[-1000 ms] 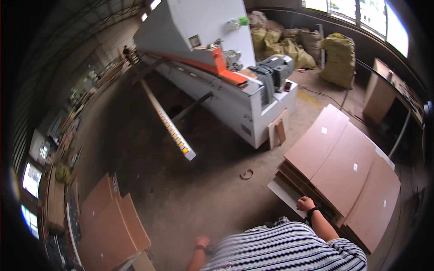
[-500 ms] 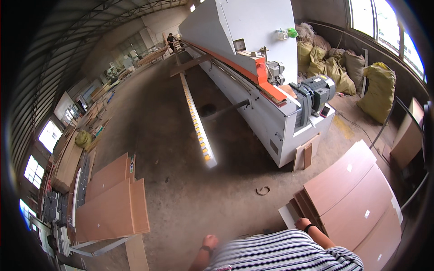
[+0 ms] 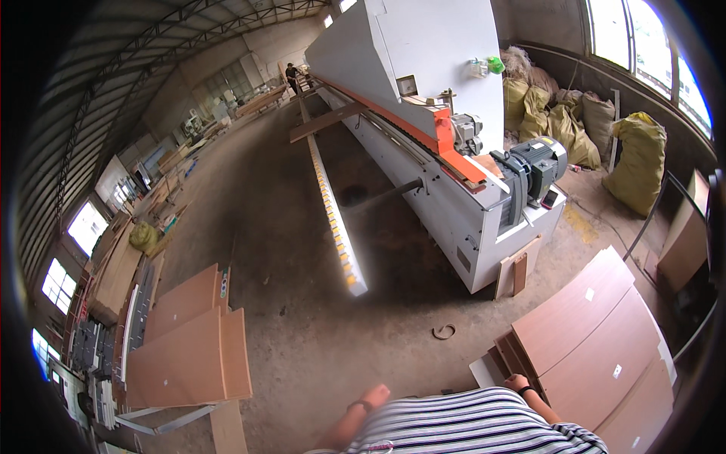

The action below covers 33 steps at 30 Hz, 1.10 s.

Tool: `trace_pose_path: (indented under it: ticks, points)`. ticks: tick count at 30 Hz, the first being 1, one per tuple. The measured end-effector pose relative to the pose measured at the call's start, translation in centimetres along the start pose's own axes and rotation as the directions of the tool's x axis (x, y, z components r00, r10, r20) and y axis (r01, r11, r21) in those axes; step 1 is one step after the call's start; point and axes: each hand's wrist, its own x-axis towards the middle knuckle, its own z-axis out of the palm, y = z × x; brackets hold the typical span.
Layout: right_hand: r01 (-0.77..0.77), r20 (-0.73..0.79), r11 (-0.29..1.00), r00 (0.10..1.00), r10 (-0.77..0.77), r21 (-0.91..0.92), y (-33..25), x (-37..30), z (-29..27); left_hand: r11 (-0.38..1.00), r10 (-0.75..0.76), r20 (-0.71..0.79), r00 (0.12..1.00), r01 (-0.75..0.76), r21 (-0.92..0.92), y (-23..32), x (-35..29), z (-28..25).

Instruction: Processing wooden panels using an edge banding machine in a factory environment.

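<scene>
My left hand (image 3: 374,394), a little blurred, hangs in front of my striped shirt, over the concrete floor. Its fingers are curled in and nothing shows in them; a dark band circles the wrist. My right hand (image 3: 517,383) is at the left edge of a stack of reddish-brown boards (image 3: 578,318), its fingers loosely closed with nothing visible in them. It also has a dark wristband. Whether it touches the boards I cannot tell. Small white labels dot the top boards.
Ahead stands a long white machine (image 3: 446,219) with an orange guard and grey motors. Beside it runs a white rail (image 3: 333,216) with yellow rollers, a board (image 3: 327,122) across its far part. More boards (image 3: 181,352) lie at left, yellow sacks (image 3: 639,163) at right. A person (image 3: 292,77) stands far off.
My left hand has moved up and to the right. My right hand has shifted slightly right and down, still beside the board stack. The whole view has tilted slightly.
</scene>
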Motion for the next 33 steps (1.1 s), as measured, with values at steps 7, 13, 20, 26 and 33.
trace_pose_path:
  ticks: [7,13,20,26,33]
  points:
    - [0.386,0.235,0.82,0.92,-0.313,-0.423,-4.7,0.8,3.2,0.988,0.151,-0.053,0.987,-0.149,0.028,0.1,0.1,-2.2]
    - [0.302,0.157,0.912,0.951,-0.266,-0.278,-6.4,2.8,5.4,0.985,0.15,-0.058,0.987,-0.154,-0.081,-6.5,1.1,-1.5]
    - [0.401,0.257,0.8,0.914,-0.315,-0.447,-5.7,2.7,5.1,0.996,0.035,-0.092,0.995,-0.043,-0.078,-5.7,-0.5,-2.8]
    - [0.409,0.279,0.78,0.91,-0.307,-0.473,-5.7,2.8,4.5,0.994,0.054,-0.002,0.999,-0.054,-0.091,-7.0,0.8,-1.9]
    - [0.325,0.241,0.888,0.937,-0.255,-0.325,-9.1,2.1,3.5,0.995,0.025,-0.093,0.995,-0.034,-0.096,-6.3,0.2,-1.7]
